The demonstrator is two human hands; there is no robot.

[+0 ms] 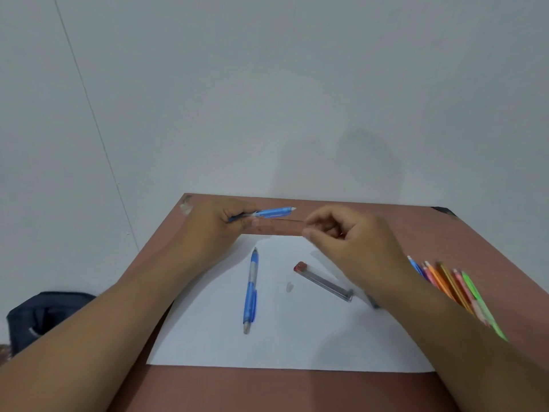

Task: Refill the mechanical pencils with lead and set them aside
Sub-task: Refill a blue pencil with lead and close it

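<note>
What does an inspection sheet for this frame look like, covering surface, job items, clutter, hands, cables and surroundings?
Surface: brown table with a white paper sheet laid on it.
Job's things: one blue mechanical pencil held above the table's far edge; a second blue pencil lying on the sheet; a clear lead case with a red cap beside it; a row of coloured pencils at the right, partly hidden by the forearm.
Clutter: a small pale piece on the sheet, too small to identify.
Hands: left hand grips the raised pencil; right hand has thumb and forefinger pinched together, contents too thin to see.
Cables: nothing seen.
Surroundings: plain pale wall; dark bag low at left.
</note>
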